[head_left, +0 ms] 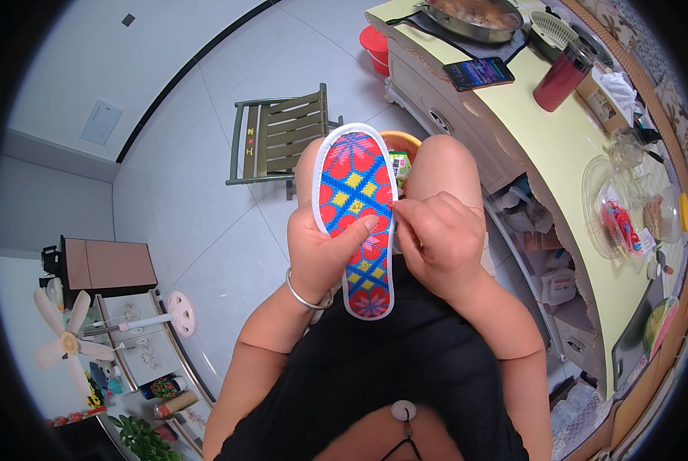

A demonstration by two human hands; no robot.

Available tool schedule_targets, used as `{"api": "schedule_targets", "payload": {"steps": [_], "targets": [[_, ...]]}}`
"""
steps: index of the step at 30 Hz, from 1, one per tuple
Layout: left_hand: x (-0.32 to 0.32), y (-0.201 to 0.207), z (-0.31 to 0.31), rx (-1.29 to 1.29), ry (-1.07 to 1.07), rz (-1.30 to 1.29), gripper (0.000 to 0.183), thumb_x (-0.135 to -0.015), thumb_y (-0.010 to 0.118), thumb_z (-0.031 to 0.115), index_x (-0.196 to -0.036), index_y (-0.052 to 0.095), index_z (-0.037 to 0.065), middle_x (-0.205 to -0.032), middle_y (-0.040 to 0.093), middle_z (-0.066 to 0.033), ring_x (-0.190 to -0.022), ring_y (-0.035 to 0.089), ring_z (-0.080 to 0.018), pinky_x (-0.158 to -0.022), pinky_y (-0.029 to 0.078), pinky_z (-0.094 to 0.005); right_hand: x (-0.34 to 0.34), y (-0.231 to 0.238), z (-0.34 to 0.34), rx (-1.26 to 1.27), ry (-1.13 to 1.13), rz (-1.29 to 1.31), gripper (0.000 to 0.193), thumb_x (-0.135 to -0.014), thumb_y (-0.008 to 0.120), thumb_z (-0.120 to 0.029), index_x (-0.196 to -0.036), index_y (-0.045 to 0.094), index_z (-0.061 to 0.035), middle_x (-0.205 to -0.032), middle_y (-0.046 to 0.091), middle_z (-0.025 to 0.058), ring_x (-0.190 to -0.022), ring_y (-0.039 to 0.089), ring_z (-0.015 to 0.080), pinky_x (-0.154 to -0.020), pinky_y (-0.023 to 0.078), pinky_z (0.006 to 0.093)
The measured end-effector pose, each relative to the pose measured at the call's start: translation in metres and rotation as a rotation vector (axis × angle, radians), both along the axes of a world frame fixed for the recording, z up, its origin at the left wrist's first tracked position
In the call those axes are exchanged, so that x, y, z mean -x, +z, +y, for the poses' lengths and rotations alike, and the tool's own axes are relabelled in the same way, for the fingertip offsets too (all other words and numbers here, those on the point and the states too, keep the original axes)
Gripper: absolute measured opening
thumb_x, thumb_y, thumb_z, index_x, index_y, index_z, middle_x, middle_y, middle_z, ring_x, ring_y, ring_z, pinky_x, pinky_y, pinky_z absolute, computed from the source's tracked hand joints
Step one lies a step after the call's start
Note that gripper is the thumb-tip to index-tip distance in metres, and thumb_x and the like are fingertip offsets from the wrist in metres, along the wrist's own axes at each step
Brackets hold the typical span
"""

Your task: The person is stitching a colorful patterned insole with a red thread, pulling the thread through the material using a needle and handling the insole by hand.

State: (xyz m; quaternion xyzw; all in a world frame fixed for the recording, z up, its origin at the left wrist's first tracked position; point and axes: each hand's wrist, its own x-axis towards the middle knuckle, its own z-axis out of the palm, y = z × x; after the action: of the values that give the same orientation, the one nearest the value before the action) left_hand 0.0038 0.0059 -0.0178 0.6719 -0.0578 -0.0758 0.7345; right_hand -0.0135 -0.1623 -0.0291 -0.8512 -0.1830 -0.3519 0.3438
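Note:
An embroidered insole (354, 180), patterned in red, blue and yellow with a white border, is held upright above my lap. My left hand (313, 250) is closed around its left side, the thumb lying across the patterned face. At the insole's right edge, my right hand (445, 240) is curled with thumb and forefinger pinched together. Whatever sits in that pinch is too small or hidden to name. Behind the insole, between my knees, part of a yellow-orange tub (402, 140) shows, with a green and white packet (399, 165) in it.
A slatted folding stool (290, 138) stands ahead on the tiled floor. A red bucket (375, 50) is beside the yellow-topped cabinet (513, 123) on my right. That top bears a phone (478, 73), a dark red flask (564, 77) and a pan (475, 21). A fan (69, 343) is at left.

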Motion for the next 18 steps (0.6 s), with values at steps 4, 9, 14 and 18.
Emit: {"api": "schedule_targets", "payload": {"steps": [4, 9, 14, 18], "targets": [[0.003, 0.002, -0.003, -0.090, 0.025, -0.093, 0.019, -0.077, 0.070, 0.003, -0.094, 0.066, -0.004, -0.090, 0.070, -0.0101, -0.078, 0.065, -0.0131, -0.069, 0.053, -0.0271, 0.003, 0.004, 0.000, 0.095, -0.016, 0.005, 0.019, -0.065, 0.070, -0.001, -0.084, 0.065, -0.0038, -0.065, 0.057, 0.0060, -0.058, 0.056, 0.0220, -0.051, 0.042, 0.0337], [0.003, 0.005, -0.012, -0.353, 0.129, -0.461, 0.013, -0.075, 0.071, 0.004, -0.084, 0.067, -0.004, -0.078, 0.066, -0.0119, -0.066, 0.063, -0.0177, -0.060, 0.050, -0.0267, -0.002, 0.005, 0.005, 0.096, 0.005, -0.064, 0.017, -0.067, 0.067, -0.003, -0.083, 0.062, -0.0009, -0.066, 0.054, 0.0075, -0.058, 0.054, 0.0236, -0.050, 0.043, 0.0340], [-0.003, 0.009, -0.013, -0.442, 0.183, -0.663, 0.010, -0.076, 0.070, 0.002, -0.084, 0.067, -0.004, -0.072, 0.062, -0.0110, -0.058, 0.057, -0.0194, -0.054, 0.046, -0.0292, -0.006, 0.014, 0.005, 0.068, -0.033, -0.024, 0.015, -0.070, 0.068, -0.002, -0.083, 0.061, -0.0014, -0.065, 0.056, 0.0090, -0.057, 0.055, 0.0250, -0.050, 0.044, 0.0341], [-0.004, 0.011, -0.004, -0.490, 0.172, -0.622, 0.018, -0.079, 0.070, 0.002, -0.094, 0.064, -0.005, -0.083, 0.067, -0.0100, -0.069, 0.062, -0.0137, -0.065, 0.050, -0.0271, 0.004, 0.015, -0.002, 0.003, -0.080, -0.002, 0.015, -0.069, 0.070, 0.000, -0.081, 0.062, -0.0021, -0.066, 0.059, 0.0106, -0.059, 0.058, 0.0255, -0.051, 0.046, 0.0334]]}}
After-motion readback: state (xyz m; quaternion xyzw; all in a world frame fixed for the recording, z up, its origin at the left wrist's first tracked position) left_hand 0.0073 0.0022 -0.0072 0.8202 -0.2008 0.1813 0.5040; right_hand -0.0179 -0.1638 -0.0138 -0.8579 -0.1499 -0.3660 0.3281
